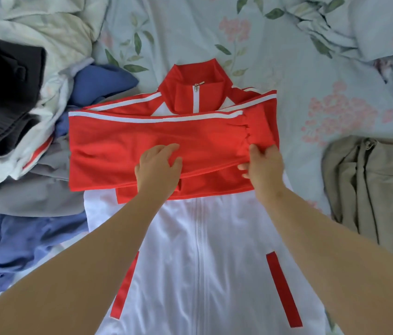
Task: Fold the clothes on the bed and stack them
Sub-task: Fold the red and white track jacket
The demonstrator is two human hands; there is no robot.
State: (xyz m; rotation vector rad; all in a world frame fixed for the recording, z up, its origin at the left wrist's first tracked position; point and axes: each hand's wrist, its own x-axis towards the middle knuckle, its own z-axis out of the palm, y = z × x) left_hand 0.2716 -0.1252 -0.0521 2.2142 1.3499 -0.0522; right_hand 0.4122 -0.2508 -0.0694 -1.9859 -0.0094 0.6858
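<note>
A red and white zip-up track jacket (200, 250) lies face up in the middle of the bed, collar away from me. Both red sleeves (123, 141) are folded across its chest, one over the other. My left hand (158, 169) rests on the top sleeve near its middle, fingers spread and lightly bent. My right hand (262, 165) pinches the gathered cuff end of that sleeve at the jacket's right side. A folded beige garment (372, 189) lies at the right.
A heap of unfolded clothes (19, 146) fills the left: dark grey, white, grey and blue pieces. The floral bedsheet (311, 88) stretches behind the jacket. Rumpled bedding (359, 25) bunches at the top corners.
</note>
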